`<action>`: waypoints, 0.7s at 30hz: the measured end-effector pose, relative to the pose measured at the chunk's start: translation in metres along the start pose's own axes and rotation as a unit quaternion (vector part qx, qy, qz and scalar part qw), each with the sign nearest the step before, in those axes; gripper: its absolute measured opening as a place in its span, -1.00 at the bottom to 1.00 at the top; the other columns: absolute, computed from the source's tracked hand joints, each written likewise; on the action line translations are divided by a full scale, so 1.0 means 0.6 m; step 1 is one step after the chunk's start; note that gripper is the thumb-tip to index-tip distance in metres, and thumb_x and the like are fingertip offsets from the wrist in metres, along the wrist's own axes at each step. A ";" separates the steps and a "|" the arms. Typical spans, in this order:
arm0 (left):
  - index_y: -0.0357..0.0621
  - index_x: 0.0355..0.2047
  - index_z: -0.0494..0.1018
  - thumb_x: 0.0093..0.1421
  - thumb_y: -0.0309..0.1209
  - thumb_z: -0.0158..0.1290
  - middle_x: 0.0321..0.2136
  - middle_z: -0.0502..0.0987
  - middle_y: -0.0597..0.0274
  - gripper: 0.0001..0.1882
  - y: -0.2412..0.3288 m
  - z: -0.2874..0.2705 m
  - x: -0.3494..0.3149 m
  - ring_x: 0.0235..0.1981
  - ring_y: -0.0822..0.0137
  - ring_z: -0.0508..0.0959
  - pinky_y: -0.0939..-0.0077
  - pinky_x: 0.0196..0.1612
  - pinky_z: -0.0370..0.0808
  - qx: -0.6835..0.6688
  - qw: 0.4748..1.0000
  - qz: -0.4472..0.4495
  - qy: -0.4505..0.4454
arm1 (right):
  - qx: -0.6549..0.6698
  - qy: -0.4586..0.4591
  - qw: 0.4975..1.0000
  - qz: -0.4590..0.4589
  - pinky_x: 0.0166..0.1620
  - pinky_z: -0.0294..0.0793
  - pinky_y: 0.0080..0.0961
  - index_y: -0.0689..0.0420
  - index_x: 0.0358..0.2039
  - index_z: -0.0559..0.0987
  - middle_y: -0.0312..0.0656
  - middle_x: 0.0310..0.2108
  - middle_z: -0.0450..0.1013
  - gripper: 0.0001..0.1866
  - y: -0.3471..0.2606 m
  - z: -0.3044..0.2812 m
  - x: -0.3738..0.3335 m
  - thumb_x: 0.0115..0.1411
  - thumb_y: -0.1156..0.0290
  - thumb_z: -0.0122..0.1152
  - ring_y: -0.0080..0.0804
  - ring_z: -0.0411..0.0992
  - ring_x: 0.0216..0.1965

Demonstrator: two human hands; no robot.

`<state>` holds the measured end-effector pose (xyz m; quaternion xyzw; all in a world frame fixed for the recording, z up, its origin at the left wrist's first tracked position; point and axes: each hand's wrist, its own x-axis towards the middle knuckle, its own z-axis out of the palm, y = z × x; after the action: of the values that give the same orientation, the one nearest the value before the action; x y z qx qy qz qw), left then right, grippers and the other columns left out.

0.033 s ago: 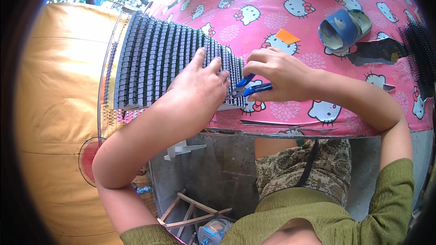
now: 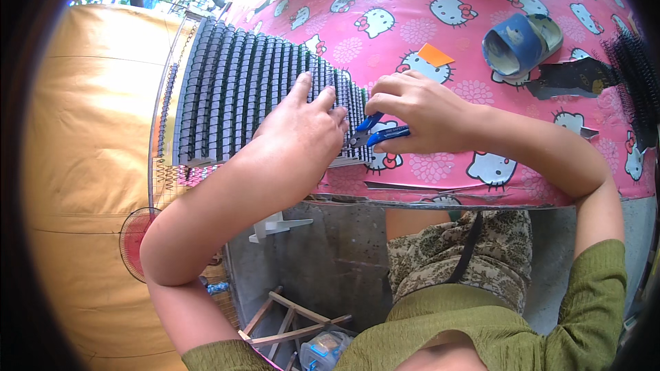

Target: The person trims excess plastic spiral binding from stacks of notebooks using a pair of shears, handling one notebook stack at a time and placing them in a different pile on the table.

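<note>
A row of spiral-bound notebooks (image 2: pixel 230 89) lies overlapping at the left end of the table, their dark wire coils facing up. Across the coils near the row's right end rests my left hand (image 2: pixel 302 120), open, fingers spread and palm down. My right hand (image 2: pixel 419 110) is closed around the blue handles of a pair of wire cutters (image 2: pixel 379 136). The handles are apart, and the metal jaws point left at the near ends of the rightmost coils, just beside my left fingers. Whether the jaws touch a wire I cannot tell.
A pink patterned cloth (image 2: pixel 426 165) covers the table. Beyond my right hand lie an orange card piece (image 2: pixel 435 55) and a blue roll of tape (image 2: pixel 515 45). Black coils (image 2: pixel 632 82) stand at the far right. Below left are a red fan (image 2: pixel 139 244) and a wooden rack (image 2: pixel 295 316).
My right hand and the cutters have shifted very slightly left. My left hand and the notebooks stay where they were.
</note>
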<state>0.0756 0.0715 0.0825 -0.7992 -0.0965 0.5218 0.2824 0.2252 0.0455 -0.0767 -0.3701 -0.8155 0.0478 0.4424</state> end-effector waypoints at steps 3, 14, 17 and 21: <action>-0.09 0.21 0.28 0.02 -0.37 0.15 0.24 0.28 0.31 -0.31 0.000 0.005 0.000 0.30 0.21 0.17 -0.01 0.35 -0.02 0.005 1.000 0.001 0.004 | 0.132 -0.146 0.971 0.134 -0.20 0.45 -0.34 0.16 -0.29 0.54 -0.12 -0.35 0.47 -0.61 -0.002 -0.014 0.015 -0.07 0.22 0.43 -0.16 0.47 -0.29; -0.11 0.17 0.33 -0.02 -0.41 0.17 0.22 0.32 0.29 -0.33 -0.001 0.000 0.002 0.30 0.21 0.19 -0.01 0.35 0.00 -0.007 1.000 0.000 -0.004 | -0.013 -0.014 1.000 0.014 -0.13 0.40 -0.26 0.13 -0.27 0.50 -0.14 -0.26 0.44 -0.59 0.004 0.001 0.000 -0.12 0.25 0.42 -0.15 0.45 -0.21; -0.13 0.16 0.34 -0.03 -0.42 0.17 0.20 0.33 0.28 -0.33 -0.001 0.010 0.004 0.29 0.20 0.20 0.00 0.34 0.00 -0.021 0.999 0.001 0.040 | 0.004 -0.007 1.000 -0.001 -0.12 0.38 -0.25 0.13 -0.26 0.49 -0.12 -0.25 0.42 -0.56 0.011 0.005 0.000 -0.13 0.24 0.42 -0.12 0.44 -0.21; -0.12 0.17 0.34 -0.02 -0.42 0.16 0.20 0.33 0.29 -0.34 -0.002 0.003 -0.001 0.29 0.20 0.21 0.00 0.34 0.01 -0.024 0.999 0.003 0.023 | -0.013 -0.002 1.000 -0.016 -0.13 0.38 -0.25 0.14 -0.26 0.48 -0.12 -0.26 0.42 -0.55 0.011 -0.003 0.001 -0.14 0.23 0.42 -0.11 0.43 -0.23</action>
<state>0.0740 0.0728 0.0827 -0.8179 -0.1003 0.5017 0.2632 0.2300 0.0501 -0.0782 -0.3633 -0.8225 0.0306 0.4365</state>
